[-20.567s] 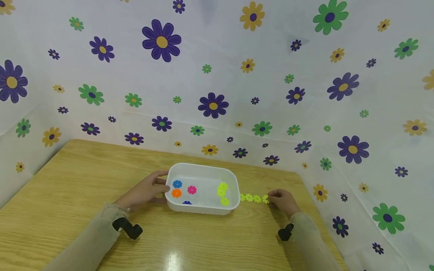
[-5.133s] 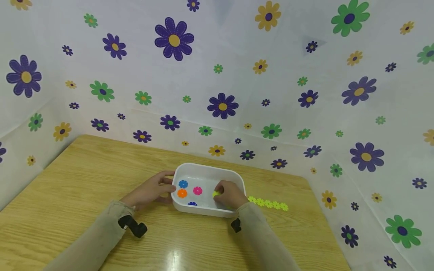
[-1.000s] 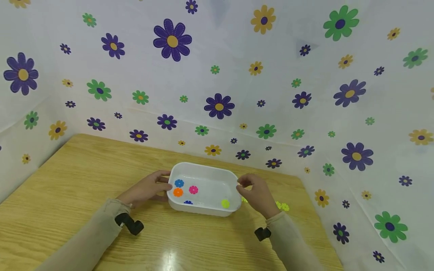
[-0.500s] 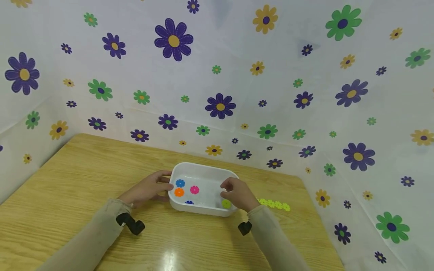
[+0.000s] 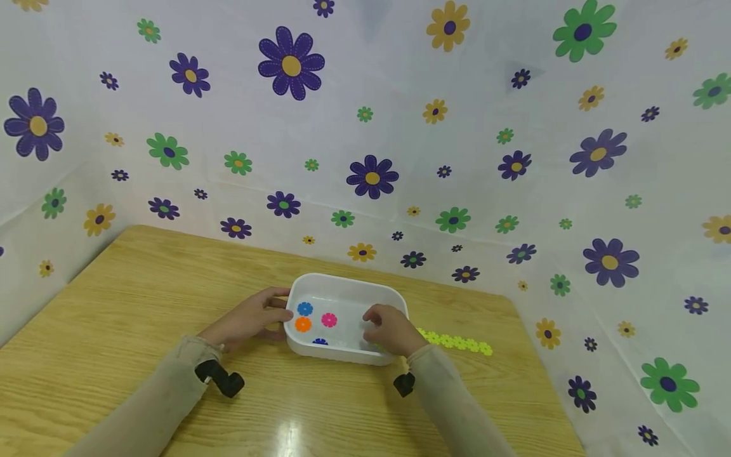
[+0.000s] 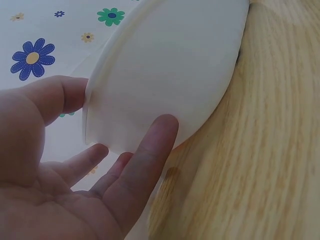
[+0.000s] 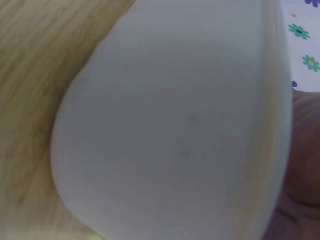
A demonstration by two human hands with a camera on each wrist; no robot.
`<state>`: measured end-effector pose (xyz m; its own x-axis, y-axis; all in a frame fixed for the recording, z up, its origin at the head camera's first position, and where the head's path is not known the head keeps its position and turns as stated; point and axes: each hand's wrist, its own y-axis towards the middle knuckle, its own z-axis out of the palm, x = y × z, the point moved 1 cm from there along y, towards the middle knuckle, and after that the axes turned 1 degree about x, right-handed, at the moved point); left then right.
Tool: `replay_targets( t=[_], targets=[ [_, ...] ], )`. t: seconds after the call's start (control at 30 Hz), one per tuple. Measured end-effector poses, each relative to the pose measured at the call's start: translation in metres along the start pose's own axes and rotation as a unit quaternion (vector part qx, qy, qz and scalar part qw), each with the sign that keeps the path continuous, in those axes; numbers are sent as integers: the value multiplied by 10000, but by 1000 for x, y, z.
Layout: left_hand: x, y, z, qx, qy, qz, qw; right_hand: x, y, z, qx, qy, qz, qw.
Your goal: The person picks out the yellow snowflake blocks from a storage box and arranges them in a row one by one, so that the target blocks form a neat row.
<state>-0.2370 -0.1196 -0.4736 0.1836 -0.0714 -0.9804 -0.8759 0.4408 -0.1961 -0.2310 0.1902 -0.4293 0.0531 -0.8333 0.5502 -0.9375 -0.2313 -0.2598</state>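
A white plastic basin (image 5: 348,355) stands on the table. My left hand (image 5: 245,320) holds its left end, thumb at the rim and fingers against the outer wall. In the left wrist view some fingers of that left hand (image 6: 105,170) stay off the wall. My right hand (image 5: 394,330) is inside the basin's right end, thumb and index finger apart. A yellow flower-shaped plastic disc there is mostly hidden under it. Blue (image 5: 305,308), orange (image 5: 302,324), pink (image 5: 329,320) and dark blue (image 5: 320,341) discs lie at the basin's left. The basin's wall (image 7: 165,120) fills the right wrist view.
Right of the basin, a row of several yellow flower discs (image 5: 459,343) lies on the wooden table (image 5: 320,406). Behind the table hangs a white sheet (image 5: 320,127) printed with flowers, which also runs along the right side.
My right hand has come from the row, over the basin's right rim and down inside. Fewer yellow discs show in the basin than earlier, and the row is longer. My left hand stays put.
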Motion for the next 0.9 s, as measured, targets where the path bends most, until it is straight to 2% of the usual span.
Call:
replay_targets(
  t=[0.13, 0.27, 0.37, 0.5, 0.7, 0.9],
  targets=[
    [1, 0, 0, 25, 14, 42, 10000, -1, 2, 2, -32, 42, -19, 10000],
    [0, 0, 0, 30, 7, 86, 10000, -1, 6, 3, -73, -414, 144, 9990],
    [-1, -1, 0, 28, -3, 111, 9999, -2, 8, 6, 64, -900, 300, 9955],
    [-1, -2, 1, 36, 7, 120, 9999, -5, 11, 8, 235, -1207, 441, 9914],
    [0, -1, 1, 23, -19, 99, 9999, -4, 15, 7, 169, -1066, 391, 9934],
    [2, 0, 0, 42, -50, 99, 9999, -7, 23, 15, -211, -842, 372, 9955]
  ],
)
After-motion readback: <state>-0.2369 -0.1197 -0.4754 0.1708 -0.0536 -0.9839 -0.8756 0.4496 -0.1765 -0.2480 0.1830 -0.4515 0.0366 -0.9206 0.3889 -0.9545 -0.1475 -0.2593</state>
